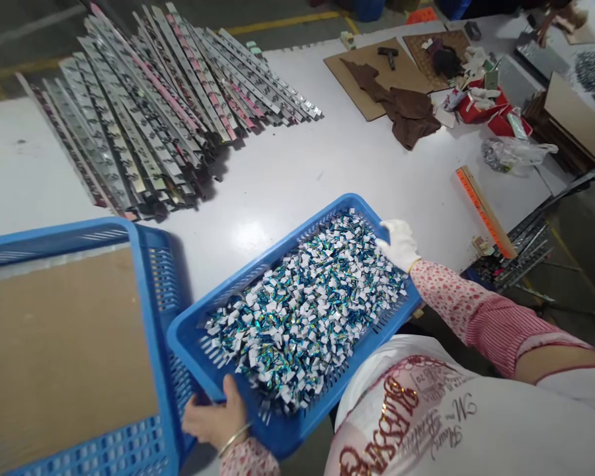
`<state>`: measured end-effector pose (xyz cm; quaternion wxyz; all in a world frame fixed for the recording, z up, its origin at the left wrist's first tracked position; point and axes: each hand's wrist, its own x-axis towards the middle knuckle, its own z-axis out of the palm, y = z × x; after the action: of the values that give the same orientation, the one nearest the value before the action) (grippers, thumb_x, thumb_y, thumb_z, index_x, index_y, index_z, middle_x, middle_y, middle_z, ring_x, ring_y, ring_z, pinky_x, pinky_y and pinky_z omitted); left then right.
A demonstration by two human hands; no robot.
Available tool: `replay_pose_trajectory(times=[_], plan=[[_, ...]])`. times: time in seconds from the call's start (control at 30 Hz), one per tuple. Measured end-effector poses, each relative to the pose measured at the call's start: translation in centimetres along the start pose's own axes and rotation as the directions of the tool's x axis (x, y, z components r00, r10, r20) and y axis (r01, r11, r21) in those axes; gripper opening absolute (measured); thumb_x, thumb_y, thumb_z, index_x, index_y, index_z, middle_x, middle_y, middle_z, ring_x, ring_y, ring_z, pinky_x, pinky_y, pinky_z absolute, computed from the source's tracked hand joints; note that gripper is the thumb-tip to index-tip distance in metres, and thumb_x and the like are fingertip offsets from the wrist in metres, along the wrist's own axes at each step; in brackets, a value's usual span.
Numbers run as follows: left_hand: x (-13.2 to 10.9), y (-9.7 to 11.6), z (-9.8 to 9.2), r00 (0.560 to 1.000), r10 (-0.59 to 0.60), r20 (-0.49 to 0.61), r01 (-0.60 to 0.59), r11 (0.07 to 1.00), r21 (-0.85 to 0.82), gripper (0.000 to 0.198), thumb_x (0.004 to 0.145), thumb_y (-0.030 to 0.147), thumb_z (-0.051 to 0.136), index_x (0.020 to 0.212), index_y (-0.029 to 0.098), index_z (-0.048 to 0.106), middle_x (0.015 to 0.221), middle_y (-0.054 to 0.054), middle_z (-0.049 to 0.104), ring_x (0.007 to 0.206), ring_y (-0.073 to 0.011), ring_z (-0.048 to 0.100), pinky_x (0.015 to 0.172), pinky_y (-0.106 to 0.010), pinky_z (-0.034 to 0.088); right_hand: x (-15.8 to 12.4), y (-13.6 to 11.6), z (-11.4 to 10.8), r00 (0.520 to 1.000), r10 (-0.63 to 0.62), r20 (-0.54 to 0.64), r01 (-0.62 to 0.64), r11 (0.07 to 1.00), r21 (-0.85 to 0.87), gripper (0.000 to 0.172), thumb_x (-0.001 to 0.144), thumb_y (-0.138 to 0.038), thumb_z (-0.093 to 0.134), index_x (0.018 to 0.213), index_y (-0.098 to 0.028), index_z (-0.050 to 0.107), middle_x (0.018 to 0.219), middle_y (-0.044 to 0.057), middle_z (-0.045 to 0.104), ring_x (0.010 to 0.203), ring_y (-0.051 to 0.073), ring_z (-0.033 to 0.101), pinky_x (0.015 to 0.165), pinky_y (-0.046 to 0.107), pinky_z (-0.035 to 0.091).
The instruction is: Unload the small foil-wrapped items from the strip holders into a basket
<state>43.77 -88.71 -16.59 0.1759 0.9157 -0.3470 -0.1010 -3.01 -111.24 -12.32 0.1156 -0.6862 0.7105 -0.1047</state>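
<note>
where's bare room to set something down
White tabletop is bare between the fanned metal strips, filled blue plastic basket and brown cloth, and between the white-gloved right hand and orange-edged bar. It's crowded around the red boxes.

Left hand is ungloved, thumb raised, fingers bent in a grip, with a bangle behind it. Right hand is white-gloved, gripping, thumb turned inward. Right arm reaches forward, forearm under a patterned sleeve. Hands are well apart.
</note>
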Motion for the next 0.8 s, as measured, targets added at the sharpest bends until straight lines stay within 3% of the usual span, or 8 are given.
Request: replay_pose_trajectory(times=[0.03, 0.1, 0.2, 0.27, 0.33, 0.4, 0.6, 0.8], plan=[[-0.9, 1.3, 0.0, 0.994, 0.080, -0.080, -0.078, 0.996, 0.031, 0.082, 0.074, 0.062, 0.055, 0.129, 0.002, 0.045, 0.121, -0.031, 0.050, 0.122, -0.0468, 0.042, 0.096, -0.065, 0.036, -0.9, -1.0, 0.1, 0.985, -0.171, 0.028, 0.170, 0.985, 0.019, 0.051, 0.083, -0.044, 0.060, 0.127, -0.017, 0.056, 0.129, 0.014, 0.054, 0.123, 0.031, 0.042, 0.106, 0.046, 0.030], [-3.0, 4.6, 0.7, 0.944, 0.324, -0.061, -0.323, 0.946, 0.021, 0.070, 0.080, 0.055, 0.053, 0.130, 0.007, 0.045, 0.123, -0.025, 0.052, 0.121, -0.0399, 0.045, 0.100, -0.058, 0.035, -2.8, -3.0, 0.8, 0.855, -0.488, 0.178, 0.482, 0.873, 0.077, 0.046, 0.083, -0.045, 0.060, 0.121, -0.019, 0.060, 0.125, 0.011, 0.057, 0.118, 0.029, 0.044, 0.104, 0.045, 0.031], [-6.9, 10.1, 3.2, 0.756, 0.611, 0.234, -0.588, 0.792, -0.165, 0.052, 0.086, 0.046, 0.050, 0.122, 0.009, 0.051, 0.110, -0.020, 0.059, 0.106, -0.0314, 0.053, 0.094, -0.047, 0.042, -5.3, -5.2, 2.5, 0.590, -0.717, 0.372, 0.742, 0.663, 0.101, 0.051, 0.081, -0.053, 0.061, 0.120, -0.021, 0.062, 0.123, 0.010, 0.058, 0.114, 0.030, 0.044, 0.102, 0.049, 0.029], [-9.7, 13.3, 5.2, 0.641, 0.666, 0.382, -0.655, 0.734, -0.181, 0.052, 0.086, 0.043, 0.051, 0.125, 0.010, 0.052, 0.122, -0.021, 0.054, 0.114, -0.0319, 0.048, 0.096, -0.045, 0.040, -6.4, -5.4, 3.4, 0.523, -0.740, 0.423, 0.798, 0.599, 0.061, 0.055, 0.079, -0.055, 0.063, 0.123, -0.023, 0.060, 0.126, 0.009, 0.057, 0.117, 0.032, 0.042, 0.104, 0.053, 0.023], [-12.3, 15.6, 6.8, 0.605, 0.642, 0.471, -0.679, 0.725, -0.116, 0.056, 0.084, 0.042, 0.054, 0.131, 0.013, 0.050, 0.129, -0.020, 0.050, 0.117, -0.0338, 0.045, 0.096, -0.048, 0.038, -6.8, -4.6, 3.8, 0.534, -0.719, 0.445, 0.800, 0.599, 0.009, 0.052, 0.078, -0.052, 0.065, 0.122, -0.024, 0.060, 0.128, 0.008, 0.056, 0.121, 0.033, 0.040, 0.106, 0.054, 0.020], [-14.4, 17.0, 7.9, 0.613, 0.605, 0.509, -0.679, 0.732, -0.051, 0.061, 0.081, 0.044, 0.058, 0.134, 0.016, 0.049, 0.130, -0.019, 0.049, 0.118, -0.0359, 0.042, 0.095, -0.050, 0.037, -6.9, -3.3, 3.7, 0.548, -0.699, 0.459, 0.792, 0.610, -0.017, 0.047, 0.078, -0.050, 0.066, 0.117, -0.024, 0.062, 0.130, 0.007, 0.055, 0.122, 0.032, 0.039, 0.106, 0.052, 0.020], [-17.3, 18.1, 8.5, 0.592, 0.581, 0.559, -0.698, 0.717, -0.006, 0.054, 0.081, 0.040, 0.059, 0.131, 0.021, 0.052, 0.119, -0.016, 0.051, 0.110, -0.0325, 0.047, 0.088, -0.045, 0.039, -7.0, 1.2, 2.3, 0.589, -0.654, 0.474, 0.754, 0.656, -0.033, 0.030, 0.088, -0.040, 0.056, 0.108, -0.019, 0.064, 0.109, 0.010, 0.063, 0.109, 0.027, 0.048, 0.103, 0.049, 0.023], [-18.7, 15.7, 8.0, 0.404, 0.692, 0.598, -0.775, 0.607, -0.178, 0.037, 0.086, 0.025, 0.052, 0.122, 0.023, 0.059, 0.117, -0.012, 0.055, 0.111, -0.0255, 0.052, 0.096, -0.044, 0.038, -7.8, 4.1, 0.2, 0.583, -0.658, 0.477, 0.751, 0.661, -0.007, 0.025, 0.088, -0.032, 0.056, 0.104, -0.018, 0.067, 0.115, 0.011, 0.061, 0.109, 0.026, 0.046, 0.103, 0.048, 0.024]])
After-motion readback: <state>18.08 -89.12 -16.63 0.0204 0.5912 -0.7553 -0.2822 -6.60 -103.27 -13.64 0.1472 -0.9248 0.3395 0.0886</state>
